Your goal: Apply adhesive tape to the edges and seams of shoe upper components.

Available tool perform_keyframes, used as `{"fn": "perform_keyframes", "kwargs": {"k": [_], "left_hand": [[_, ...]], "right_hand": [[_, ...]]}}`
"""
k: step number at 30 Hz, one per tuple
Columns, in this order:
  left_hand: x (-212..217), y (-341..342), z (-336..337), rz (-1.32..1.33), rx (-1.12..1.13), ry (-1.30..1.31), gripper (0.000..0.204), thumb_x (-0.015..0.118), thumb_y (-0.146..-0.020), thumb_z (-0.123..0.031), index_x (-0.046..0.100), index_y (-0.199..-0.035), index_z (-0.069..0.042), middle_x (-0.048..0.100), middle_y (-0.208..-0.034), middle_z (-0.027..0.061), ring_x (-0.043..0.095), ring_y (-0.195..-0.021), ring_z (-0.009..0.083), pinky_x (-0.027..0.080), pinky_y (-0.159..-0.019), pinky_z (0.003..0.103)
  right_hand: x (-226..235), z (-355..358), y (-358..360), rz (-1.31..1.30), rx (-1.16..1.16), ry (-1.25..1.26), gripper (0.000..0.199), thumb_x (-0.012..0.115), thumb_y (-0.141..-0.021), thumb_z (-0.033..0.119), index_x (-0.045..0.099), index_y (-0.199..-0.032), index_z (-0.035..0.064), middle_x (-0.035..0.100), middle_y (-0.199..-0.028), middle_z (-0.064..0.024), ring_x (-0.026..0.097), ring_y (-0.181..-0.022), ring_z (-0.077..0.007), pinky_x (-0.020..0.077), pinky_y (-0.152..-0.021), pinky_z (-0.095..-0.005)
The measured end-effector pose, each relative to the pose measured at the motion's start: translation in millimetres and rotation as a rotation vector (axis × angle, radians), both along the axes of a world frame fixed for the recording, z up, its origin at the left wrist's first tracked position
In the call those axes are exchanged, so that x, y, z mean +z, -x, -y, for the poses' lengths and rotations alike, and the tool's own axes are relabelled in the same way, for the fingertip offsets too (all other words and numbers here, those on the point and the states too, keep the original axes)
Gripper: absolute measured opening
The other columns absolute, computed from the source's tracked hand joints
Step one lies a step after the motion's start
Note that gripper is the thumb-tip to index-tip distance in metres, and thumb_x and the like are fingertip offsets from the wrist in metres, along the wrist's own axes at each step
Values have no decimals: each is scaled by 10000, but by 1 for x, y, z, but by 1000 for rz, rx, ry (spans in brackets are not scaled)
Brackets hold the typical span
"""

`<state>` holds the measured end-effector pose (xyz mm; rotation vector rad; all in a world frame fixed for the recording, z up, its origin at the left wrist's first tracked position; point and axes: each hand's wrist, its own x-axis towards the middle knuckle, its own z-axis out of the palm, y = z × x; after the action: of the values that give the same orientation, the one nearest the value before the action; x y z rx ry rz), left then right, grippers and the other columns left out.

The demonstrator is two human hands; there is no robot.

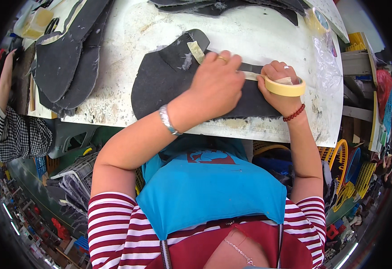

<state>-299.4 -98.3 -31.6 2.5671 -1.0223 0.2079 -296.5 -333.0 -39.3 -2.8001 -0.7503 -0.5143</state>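
Note:
A dark grey, fuzzy-edged fabric piece lies flat on the white table in front of me. My left hand, with a silver bangle at the wrist, is curled down on its upper edge. A short end of cream masking tape sticks out beside its knuckles, and more tape runs along the edge between my hands. Its fingertips are hidden underneath. My right hand is closed around a roll of masking tape at the right part of the piece, with a red bead bracelet below.
Stacked dark fabric pieces lie at the table's left, and more at the far edge. Clear plastic wrap sits at the right. Yellow baskets stand below the right edge. Another person's arm shows at far left.

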Motion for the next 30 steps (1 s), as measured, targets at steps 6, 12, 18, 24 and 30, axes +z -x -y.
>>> {"fn": "perform_keyframes", "kwargs": {"k": [6, 12, 18, 24, 30], "left_hand": [[-37, 29, 31, -2, -63, 228, 433, 708, -811, -136, 696, -1205, 44, 652, -1194, 141, 621, -1188, 328, 535, -1007, 423], [-40, 36, 30, 145, -54, 125, 535, 718, -825, -152, 670, -1315, 58, 637, -1337, 170, 604, -1298, 331, 507, -1084, 415], [-40, 35, 29, 126, -78, 116, 517, 721, -833, -170, 683, -1304, 41, 641, -1343, 160, 608, -1286, 326, 488, -1104, 437], [-40, 34, 29, 130, -76, 78, 535, 731, -827, -180, 677, -1323, 13, 641, -1335, 143, 601, -1258, 311, 492, -1071, 434], [-37, 31, 31, 131, -91, 61, 569, 738, -816, -197, 666, -1346, -2, 632, -1270, 114, 593, -1184, 284, 492, -1015, 404]], "right_hand": [[-3, -5, 8, -28, -94, -37, 342, 785, -793, 111, 710, -1127, 96, 692, -996, -95, 701, -902, -275, 553, -802, -401], [-7, -14, 10, -592, -29, -1379, 365, 727, -852, -7, 684, -1210, 47, 705, -1117, -162, 733, -1018, -268, 570, -895, -339], [6, 73, 4, 1, -85, 17, 190, 851, -844, 237, 726, -919, 115, 701, -868, -53, 681, -729, -291, 537, -634, -395], [11, 65, 16, -142, 9, -222, 168, 858, -843, 182, 724, -860, 82, 691, -840, -68, 651, -853, -280, 511, -781, -411], [0, 65, 8, -297, -66, -350, 138, 822, -881, 154, 720, -875, 60, 706, -860, -83, 656, -846, -289, 513, -770, -412]]}}
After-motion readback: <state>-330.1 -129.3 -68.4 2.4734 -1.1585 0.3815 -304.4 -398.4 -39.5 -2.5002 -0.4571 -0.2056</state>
